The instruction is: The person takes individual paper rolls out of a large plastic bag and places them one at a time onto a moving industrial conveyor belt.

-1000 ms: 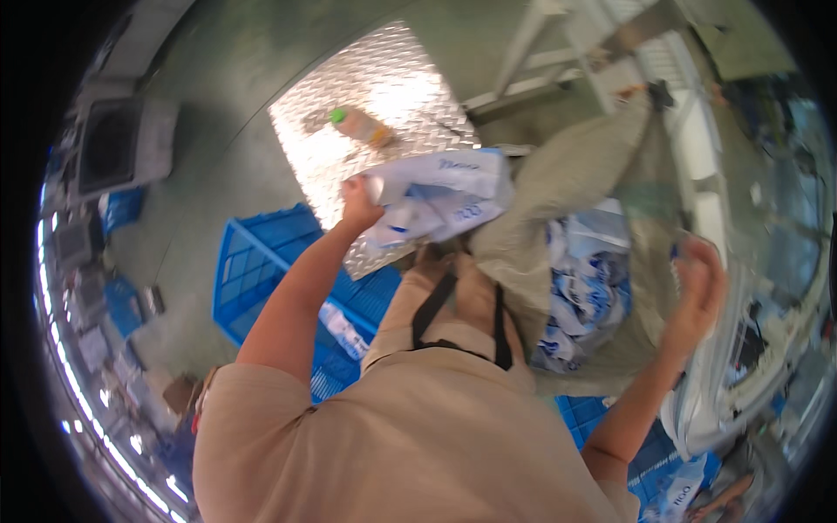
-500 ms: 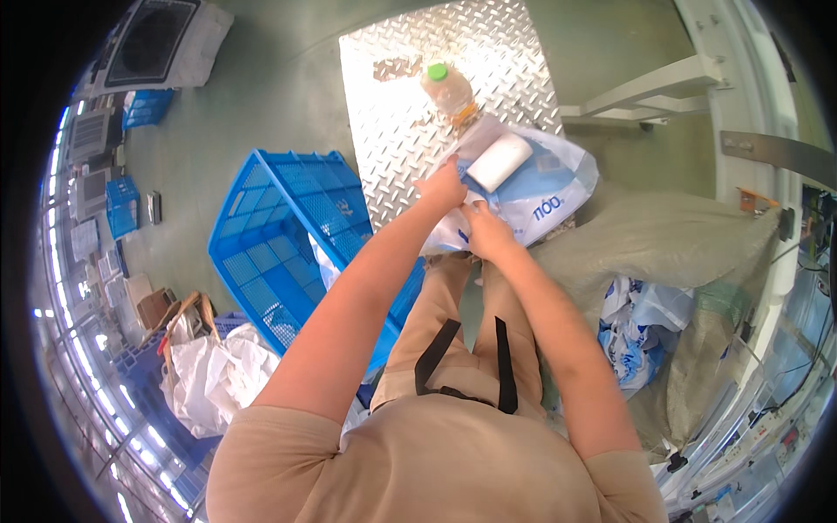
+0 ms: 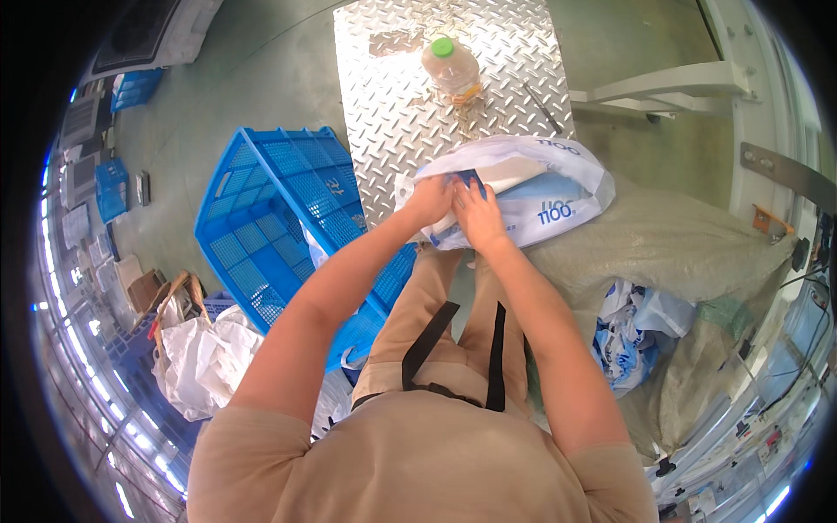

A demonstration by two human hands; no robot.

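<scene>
A white plastic bag (image 3: 586, 179) with blue print lies on the near end of the diamond-plate metal table (image 3: 384, 113), its mouth spread and pale blue showing inside. My left hand (image 3: 429, 202) is closed on the bag's left end, fingers curled. Close beside it, my right hand (image 3: 476, 216) grips the same end, its fingers near the left ones. A small dark blue piece (image 3: 469, 179) shows at my fingertips; whether it belongs to the bag I cannot tell. A clear bottle (image 3: 453, 74) with a green cap stands beyond the bag.
To my left a large blue plastic crate (image 3: 288, 218) leans tilted, near white crumpled sacks (image 3: 205, 357). On the right lie a grey-green woven sack (image 3: 663, 235) and blue-and-white bags (image 3: 628, 336). A thin dark rod (image 3: 542, 108) rests on the table. A white frame (image 3: 663, 83) stands beyond.
The white roll-like shape that lay on the bag no longer shows as such. The bag now spreads wider, and both hands have shifted slightly on its left end. The thin rod has come into sight.
</scene>
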